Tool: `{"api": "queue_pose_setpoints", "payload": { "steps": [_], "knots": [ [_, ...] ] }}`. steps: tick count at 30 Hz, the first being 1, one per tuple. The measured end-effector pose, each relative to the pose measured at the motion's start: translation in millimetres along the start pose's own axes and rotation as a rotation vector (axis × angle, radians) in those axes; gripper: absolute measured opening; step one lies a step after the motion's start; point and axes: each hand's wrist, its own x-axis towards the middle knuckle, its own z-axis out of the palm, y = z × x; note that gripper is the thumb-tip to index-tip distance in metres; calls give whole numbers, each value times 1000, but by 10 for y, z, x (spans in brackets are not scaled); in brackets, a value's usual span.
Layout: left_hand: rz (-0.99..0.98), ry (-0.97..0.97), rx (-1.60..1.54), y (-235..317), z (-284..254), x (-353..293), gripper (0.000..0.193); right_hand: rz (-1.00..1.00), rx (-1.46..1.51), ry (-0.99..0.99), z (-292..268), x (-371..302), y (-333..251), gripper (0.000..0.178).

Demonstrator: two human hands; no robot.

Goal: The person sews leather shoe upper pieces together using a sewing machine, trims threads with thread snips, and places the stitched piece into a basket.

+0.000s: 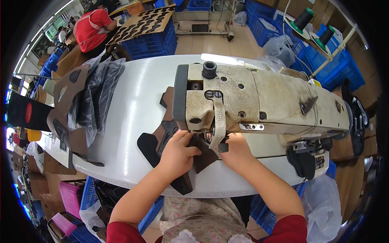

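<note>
A beige industrial sewing machine [275, 97] stands on the white table, its head over the work. Under the head lies a brown and black cut piece [204, 156], which looks like a shoe upper, with black flaps sticking out to the left and front. My left hand [177, 154] grips this piece just left of the needle area, its thumb pointing right and fingers curled. My right hand [237, 152] is close on the other side of the presser area, by the piece's right edge. The machine head and a dark knob hide most of its fingertips.
More brown pieces [69, 109] and black ones in clear plastic lie at the table's left end. Dark thread cones [302, 20] stand on a holder at the back right. Blue crates [150, 42] surround the table. A person in red [92, 30] works at the far left.
</note>
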Motion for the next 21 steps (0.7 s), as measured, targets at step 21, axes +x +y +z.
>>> {"api": "queue_pose_setpoints", "payload": {
  "steps": [21],
  "knots": [
    [38, -8, -48, -70, 59, 23, 27, -11, -51, 202, 34, -43, -29, 8]
  ]
}}
